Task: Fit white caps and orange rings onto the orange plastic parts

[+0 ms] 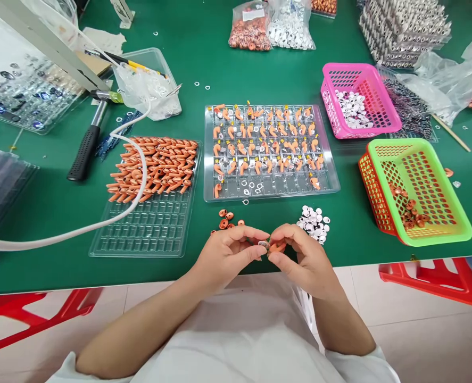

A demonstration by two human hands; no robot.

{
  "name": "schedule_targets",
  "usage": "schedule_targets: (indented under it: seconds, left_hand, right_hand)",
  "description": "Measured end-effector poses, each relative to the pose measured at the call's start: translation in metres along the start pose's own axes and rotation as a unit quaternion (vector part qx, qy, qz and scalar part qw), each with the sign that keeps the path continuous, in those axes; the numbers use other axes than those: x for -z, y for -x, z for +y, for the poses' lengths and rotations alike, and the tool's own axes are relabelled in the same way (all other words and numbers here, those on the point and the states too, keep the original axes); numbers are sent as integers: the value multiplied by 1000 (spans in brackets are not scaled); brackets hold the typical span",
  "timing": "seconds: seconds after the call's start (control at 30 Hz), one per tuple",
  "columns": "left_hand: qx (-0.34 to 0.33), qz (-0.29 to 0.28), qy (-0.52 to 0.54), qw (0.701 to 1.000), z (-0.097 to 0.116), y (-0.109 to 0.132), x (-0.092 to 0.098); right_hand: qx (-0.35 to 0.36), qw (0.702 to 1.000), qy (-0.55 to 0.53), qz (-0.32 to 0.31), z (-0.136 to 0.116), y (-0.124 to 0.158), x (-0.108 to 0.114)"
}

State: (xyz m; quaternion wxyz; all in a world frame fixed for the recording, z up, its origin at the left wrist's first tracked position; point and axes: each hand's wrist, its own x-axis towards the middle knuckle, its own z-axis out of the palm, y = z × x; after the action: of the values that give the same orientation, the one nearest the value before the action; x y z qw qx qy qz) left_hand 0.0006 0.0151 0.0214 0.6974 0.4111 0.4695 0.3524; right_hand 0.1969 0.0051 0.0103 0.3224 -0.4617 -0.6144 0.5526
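Note:
Close to the table's front edge, my left hand [230, 258] pinches a small round silvery part [264, 244] between thumb and fingertips. My right hand [307, 263] grips an orange earbud shell [276, 248], partly hidden by its fingers, and the two parts meet or nearly meet. Just beyond the left fingers lie several loose copper-orange caps [224, 224]. White round stickers or discs [314, 223] form a pile past the right hand. Ahead, a clear tray [275, 190] carries rows of orange earbud pieces with yellow tips and a few white rings.
On the left, another clear tray [140, 242] bears stacked orange stems [156, 165], with a white cable [142, 181] crossing it and a hammer [86, 146] behind. A pink basket [327, 101] and a green basket [439, 239] stand right. Bags of parts [251, 29] sit at the back.

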Motion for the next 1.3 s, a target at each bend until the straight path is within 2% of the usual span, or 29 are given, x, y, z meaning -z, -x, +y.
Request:
schedule_targets:
  seconds: [0.1, 0.27, 0.57, 0.73, 0.9, 1.1, 1.3]
  left_hand:
    - [23, 15, 35, 999, 0, -2, 0]
    - [33, 10, 26, 999, 2, -2, 0]
    - [75, 16, 38, 996, -2, -6, 0]
    - [81, 18, 45, 996, -4, -7, 0]
    - [75, 44, 28, 996, 1, -5, -4]
    - [72, 53, 23, 996, 8, -1, -8]
    - [55, 64, 16, 996, 5, -4, -8]
  right_hand:
    - [42, 998, 21, 32, 6, 4, -2]
    - [119, 989, 51, 75, 8, 5, -4]
    - [166, 979, 91, 79, 8, 6, -6]
    - [167, 979, 92, 78, 11, 6, -7]
    - [161, 980, 90, 70, 11, 5, -7]
    - [143, 984, 89, 56, 10, 5, -7]
    - [106, 991, 59, 52, 11, 5, -11]
